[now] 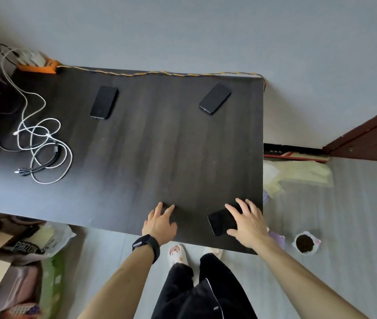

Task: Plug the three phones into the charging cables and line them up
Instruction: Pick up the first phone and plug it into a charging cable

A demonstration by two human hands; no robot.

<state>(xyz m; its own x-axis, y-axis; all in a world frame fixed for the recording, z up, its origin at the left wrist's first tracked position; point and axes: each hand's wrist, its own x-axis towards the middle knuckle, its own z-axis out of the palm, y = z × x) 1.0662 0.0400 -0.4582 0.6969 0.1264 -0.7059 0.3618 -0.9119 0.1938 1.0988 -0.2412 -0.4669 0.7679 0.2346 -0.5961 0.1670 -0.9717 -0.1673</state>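
Table (159, 146), dark wood grain, w/ three black phones on it, all unplugged; far-left phone (104, 102) lies flat near the back edge, far-right phone (215, 98) lies flat & angled near the back right corner, well apart from the first; near phone (220, 222) sits by the front right corner, tilted diagonally. Right hand (248, 223) is over the near phone, fingers spread wide, thumb at its near end & fingertips past its far end; cannot tell if it's actually gripped or just covered. Left hand (161, 223) rests flat on the table just left of that, fingers loosely splayed, holding nothing; black watch (147, 246) on the wrist. Charging cables (42, 146), white & black, lie in a loose tangle at the table's left side, well apart from all phones; they run up to an orange power strip (37, 64) at the back left corner; a yellow-blue braided cord (159, 73) runs along the back edge.
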